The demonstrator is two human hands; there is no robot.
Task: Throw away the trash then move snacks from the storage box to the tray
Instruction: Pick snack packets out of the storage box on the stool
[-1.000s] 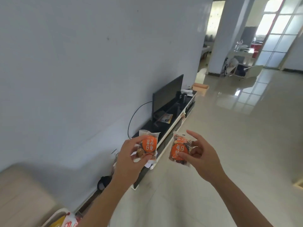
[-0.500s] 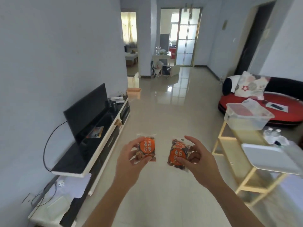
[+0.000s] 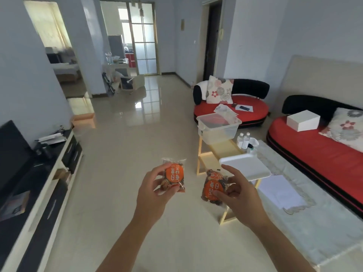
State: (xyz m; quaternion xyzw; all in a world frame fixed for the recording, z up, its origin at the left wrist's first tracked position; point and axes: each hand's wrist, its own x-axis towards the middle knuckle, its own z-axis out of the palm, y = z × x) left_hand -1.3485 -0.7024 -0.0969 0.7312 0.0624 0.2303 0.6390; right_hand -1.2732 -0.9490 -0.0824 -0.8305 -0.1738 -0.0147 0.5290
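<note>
Pinched between thumb and fingers (image 3: 157, 172) of left hand (image 3: 155, 193): a snack packet (image 3: 174, 176). Same in right hand (image 3: 238, 197), with second packet (image 3: 212, 188). Just beyond, ahead and rightward: white tray (image 3: 246, 167), nearer to right hand.

Glossy tiled floor (image 3: 137, 146), clear plastic storage box (image 3: 218, 130)

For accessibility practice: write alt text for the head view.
The left hand holds one orange snack packet, the right hand a second packet. Ahead right, a tray and clear box sit on a table by red sofas.
</note>
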